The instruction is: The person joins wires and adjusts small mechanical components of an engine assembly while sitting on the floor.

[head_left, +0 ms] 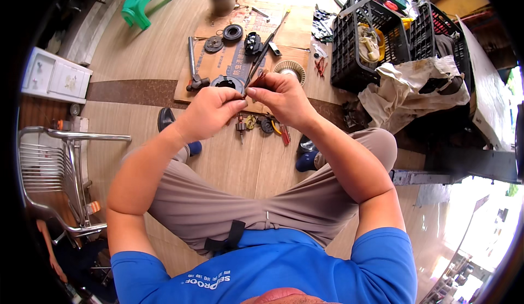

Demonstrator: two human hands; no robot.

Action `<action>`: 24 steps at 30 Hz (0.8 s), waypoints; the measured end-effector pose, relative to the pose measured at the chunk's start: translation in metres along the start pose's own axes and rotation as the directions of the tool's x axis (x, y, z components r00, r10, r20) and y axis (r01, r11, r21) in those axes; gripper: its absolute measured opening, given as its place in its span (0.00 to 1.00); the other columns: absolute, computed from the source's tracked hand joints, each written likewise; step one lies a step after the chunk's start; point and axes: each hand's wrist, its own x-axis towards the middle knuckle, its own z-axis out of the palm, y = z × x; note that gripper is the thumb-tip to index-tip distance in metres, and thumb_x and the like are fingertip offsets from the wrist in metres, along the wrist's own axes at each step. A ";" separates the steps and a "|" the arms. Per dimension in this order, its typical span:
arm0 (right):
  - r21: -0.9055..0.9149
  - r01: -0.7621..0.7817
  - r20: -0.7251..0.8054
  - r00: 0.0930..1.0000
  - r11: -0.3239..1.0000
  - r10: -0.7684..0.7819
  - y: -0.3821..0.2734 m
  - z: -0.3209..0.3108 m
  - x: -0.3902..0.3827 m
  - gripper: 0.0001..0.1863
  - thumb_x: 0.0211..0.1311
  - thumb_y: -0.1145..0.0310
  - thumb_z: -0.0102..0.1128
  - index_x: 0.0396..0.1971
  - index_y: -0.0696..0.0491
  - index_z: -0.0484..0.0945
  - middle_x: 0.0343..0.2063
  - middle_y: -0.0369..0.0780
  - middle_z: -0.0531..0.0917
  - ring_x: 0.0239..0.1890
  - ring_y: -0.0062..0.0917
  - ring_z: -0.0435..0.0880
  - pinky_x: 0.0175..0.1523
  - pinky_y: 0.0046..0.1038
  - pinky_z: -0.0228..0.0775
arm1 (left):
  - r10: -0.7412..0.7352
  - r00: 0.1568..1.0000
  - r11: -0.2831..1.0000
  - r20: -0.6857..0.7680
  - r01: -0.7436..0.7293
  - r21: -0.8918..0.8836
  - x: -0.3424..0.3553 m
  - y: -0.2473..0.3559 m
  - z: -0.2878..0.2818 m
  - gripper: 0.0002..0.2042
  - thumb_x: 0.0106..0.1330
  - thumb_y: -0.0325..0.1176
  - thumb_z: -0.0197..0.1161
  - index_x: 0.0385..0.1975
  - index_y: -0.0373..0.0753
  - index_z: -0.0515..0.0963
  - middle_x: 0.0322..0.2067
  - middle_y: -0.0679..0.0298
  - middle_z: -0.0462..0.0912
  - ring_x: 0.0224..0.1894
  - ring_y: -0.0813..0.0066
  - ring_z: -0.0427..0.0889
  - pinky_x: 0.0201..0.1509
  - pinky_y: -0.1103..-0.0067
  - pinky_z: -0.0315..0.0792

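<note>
My left hand (214, 111) and my right hand (283, 97) meet in front of me, thumbs and fingers pinched. Thin copper-coloured wire (262, 76) sticks out at my right fingers; what sits between the left fingertips is too small to make out. Just beyond them, a round dark housing (225, 80) lies on flattened cardboard (188, 93). Also there are a hammer (192, 58), a black ring (232, 32), a grey disc (213, 44), a black machine part (252, 43), a long dark rod (275, 35) and a ribbed ring (295, 67). Nearer me lies a small motor armature (241, 125).
Tools with red and yellow handles (284, 133) lie between my feet. Black crates (349, 58) hold mixed items at the right, a dirty cloth (412, 88) before them. A green stool (143, 1) stands far left, a metal chair (68, 162) at left. Another person's arm (51, 252) shows lower left.
</note>
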 end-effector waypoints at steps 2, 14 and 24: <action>-0.025 0.001 -0.041 0.999 1.000 -0.002 0.003 0.002 0.002 0.09 0.66 0.75 0.59 0.42 0.63 0.81 0.35 0.33 0.84 0.37 0.12 0.77 0.45 0.18 0.71 | 0.361 0.927 0.886 -0.103 -0.307 0.348 0.003 -0.005 0.006 0.06 0.67 0.29 0.59 0.31 0.31 0.76 0.22 0.62 0.76 0.22 0.71 0.76 0.27 0.77 0.70; 0.152 -0.027 -0.092 0.995 0.988 0.042 -0.016 0.006 -0.001 0.09 0.65 0.74 0.62 0.41 0.63 0.81 0.35 0.36 0.85 0.38 0.14 0.80 0.46 0.18 0.74 | 0.699 0.707 0.529 -0.109 -0.409 0.744 0.003 -0.004 0.005 0.05 0.66 0.28 0.57 0.30 0.33 0.73 0.24 0.55 0.77 0.26 0.58 0.78 0.31 0.70 0.73; 0.038 0.150 -0.071 0.987 0.988 -0.147 -0.008 0.005 -0.003 0.06 0.66 0.73 0.61 0.36 0.60 0.81 0.30 0.30 0.82 0.33 0.10 0.75 0.39 0.17 0.70 | 0.059 0.998 0.979 -0.010 -0.059 -0.194 0.004 -0.011 0.000 0.09 0.72 0.31 0.55 0.33 0.32 0.76 0.23 0.64 0.78 0.21 0.75 0.77 0.26 0.79 0.70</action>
